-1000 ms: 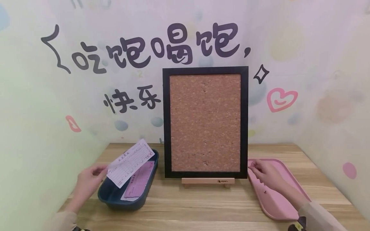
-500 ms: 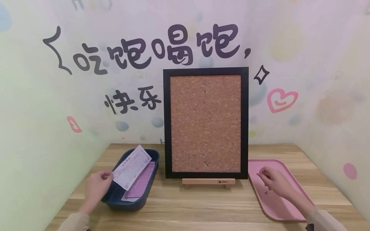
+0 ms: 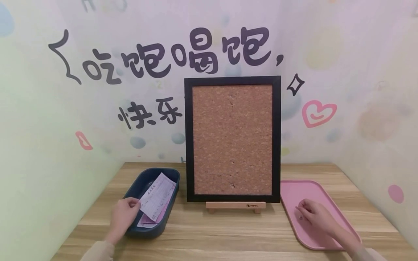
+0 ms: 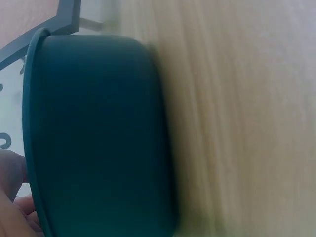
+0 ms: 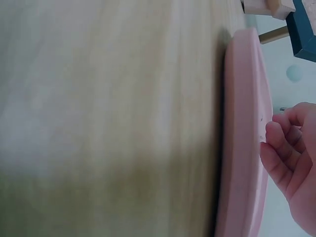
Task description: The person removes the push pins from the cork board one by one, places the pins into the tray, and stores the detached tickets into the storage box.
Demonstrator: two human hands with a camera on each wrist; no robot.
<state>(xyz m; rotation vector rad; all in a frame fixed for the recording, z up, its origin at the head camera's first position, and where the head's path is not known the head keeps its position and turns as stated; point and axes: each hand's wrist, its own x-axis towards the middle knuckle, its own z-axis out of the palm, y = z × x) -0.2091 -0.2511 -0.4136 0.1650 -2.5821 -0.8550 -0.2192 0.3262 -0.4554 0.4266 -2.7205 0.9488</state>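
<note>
In the head view my left hand (image 3: 125, 215) pinches the left corner of a white printed paper slip (image 3: 156, 198). The slip is low over a dark blue basin (image 3: 133, 186), overlapping a pink slip (image 3: 164, 212) in it. The left wrist view has only part of that hand, beside the basin's rim. Over a pink tray (image 3: 336, 221), my right hand (image 3: 315, 215) has thumb and finger brought together on a small metal pin (image 5: 283, 109), whose tip shows in the right wrist view. A second small shiny pin (image 3: 300, 218) lies on the tray just below these fingertips.
Between basin and tray, a cork board (image 3: 232, 141) in a black frame stands on a small wooden easel (image 3: 236, 205). The wood-grain table (image 3: 202, 235) meets a wall (image 3: 365, 72) printed with lettering at the back.
My left hand has moved right and toward me, lowering the white slip over the basin. My right hand has drawn back from the tray's far left edge toward its middle.
</note>
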